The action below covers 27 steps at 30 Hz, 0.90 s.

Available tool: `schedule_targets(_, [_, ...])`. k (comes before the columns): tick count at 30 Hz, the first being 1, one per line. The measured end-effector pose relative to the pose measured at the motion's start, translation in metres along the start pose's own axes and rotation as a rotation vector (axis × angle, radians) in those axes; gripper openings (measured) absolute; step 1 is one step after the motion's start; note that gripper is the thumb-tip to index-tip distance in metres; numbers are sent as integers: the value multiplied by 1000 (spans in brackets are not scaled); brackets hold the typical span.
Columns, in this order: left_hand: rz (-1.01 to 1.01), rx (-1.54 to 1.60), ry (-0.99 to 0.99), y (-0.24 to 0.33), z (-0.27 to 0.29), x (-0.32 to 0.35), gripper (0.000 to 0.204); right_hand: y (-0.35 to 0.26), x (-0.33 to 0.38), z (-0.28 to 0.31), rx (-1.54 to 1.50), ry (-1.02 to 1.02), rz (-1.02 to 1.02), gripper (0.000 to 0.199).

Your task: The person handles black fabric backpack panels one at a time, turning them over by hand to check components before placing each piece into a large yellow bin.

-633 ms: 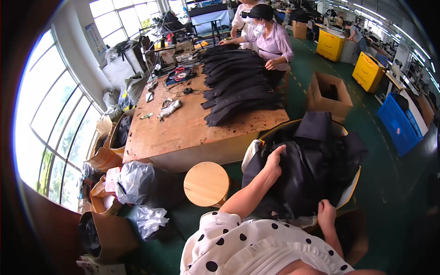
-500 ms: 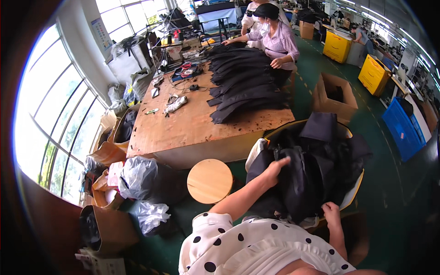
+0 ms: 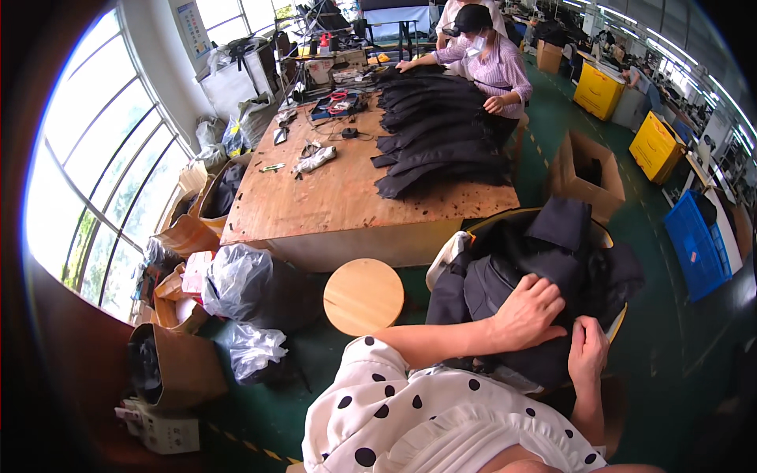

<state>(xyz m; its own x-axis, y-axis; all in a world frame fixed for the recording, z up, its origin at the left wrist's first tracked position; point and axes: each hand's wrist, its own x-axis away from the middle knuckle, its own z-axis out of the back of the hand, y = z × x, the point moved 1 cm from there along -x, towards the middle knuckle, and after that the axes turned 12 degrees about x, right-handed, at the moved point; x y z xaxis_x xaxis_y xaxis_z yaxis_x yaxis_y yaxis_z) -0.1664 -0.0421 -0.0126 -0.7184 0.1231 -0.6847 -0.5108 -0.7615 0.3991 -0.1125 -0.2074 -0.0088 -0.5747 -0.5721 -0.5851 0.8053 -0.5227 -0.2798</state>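
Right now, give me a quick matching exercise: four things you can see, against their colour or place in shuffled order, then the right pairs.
Things:
1. round stool
2. crate
3. dark garments
4. clear plastic bag

Places or colours:
A. blue, far right on the floor
B. under the left hand and right hand
C. pale wood, just in front of the wooden table
D. on the floor, left of the stool

Pairs: 1-C, 2-A, 3-B, 4-D

Green floor (image 3: 670, 260), bright windows (image 3: 95, 158) — wooden worktable (image 3: 315, 197)
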Motion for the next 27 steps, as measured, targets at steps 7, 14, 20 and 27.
schedule_targets(7, [287, 161, -279, -7, -16, 11, 60, 0, 11, -10, -32, -10, -7, 4])
schedule_targets(14, [316, 320, -182, -15, -37, 9, 58, -8, 16, -16, -35, 37, -32, 3])
schedule_targets(20, [247, 184, -41, -15, -38, 14, 51, 1, 15, -14, -89, -145, -148, 17])
schedule_targets(27, [179, 193, 231, -22, -14, -7, 43, 73, 59, -36, -89, -345, -481, 17])
